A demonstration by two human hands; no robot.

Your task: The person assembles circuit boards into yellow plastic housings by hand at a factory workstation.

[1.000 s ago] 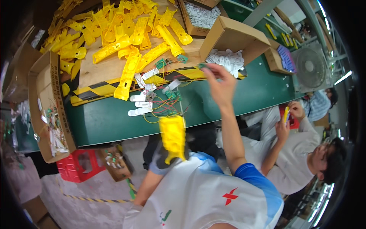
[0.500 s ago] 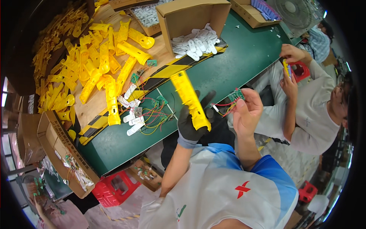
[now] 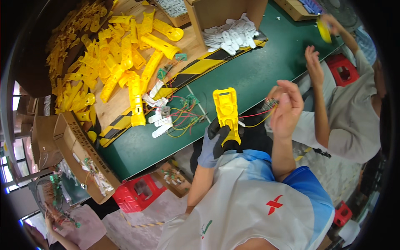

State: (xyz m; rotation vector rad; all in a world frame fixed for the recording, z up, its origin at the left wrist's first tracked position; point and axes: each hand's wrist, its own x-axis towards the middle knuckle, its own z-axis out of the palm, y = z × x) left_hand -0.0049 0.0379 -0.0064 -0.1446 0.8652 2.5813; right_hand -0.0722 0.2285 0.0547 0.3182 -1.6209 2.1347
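Observation:
My left hand [image 3: 211, 146], in a grey and black glove, is closed round the lower end of a yellow plastic housing [image 3: 226, 109]. The housing's hollow, ribbed side faces up. To its right, my bare right hand [image 3: 287, 114] pinches a small green circuit board [image 3: 271, 103], partly hidden by the fingers. Red and yellow wires [image 3: 257, 124] run from the board toward the housing, and a small white piece hangs close to its edge. On the green table [image 3: 143, 156] lie more wired circuit boards [image 3: 191, 100] and several white oval pieces [image 3: 161, 130].
A heap of yellow housings [image 3: 125, 54] covers the wooden board at the left. Behind stands a cardboard box [image 3: 227, 14] with white pieces [image 3: 233, 35] spilling out. Another carton [image 3: 81, 154] sits at the table's left end. On the right, a co-worker's hand [image 3: 314, 66] is near the table edge.
The yellow housing has turned more upright, its hollow side now toward me. My right hand has tilted, bringing the board closer into its fingers. The co-worker's hands have parted.

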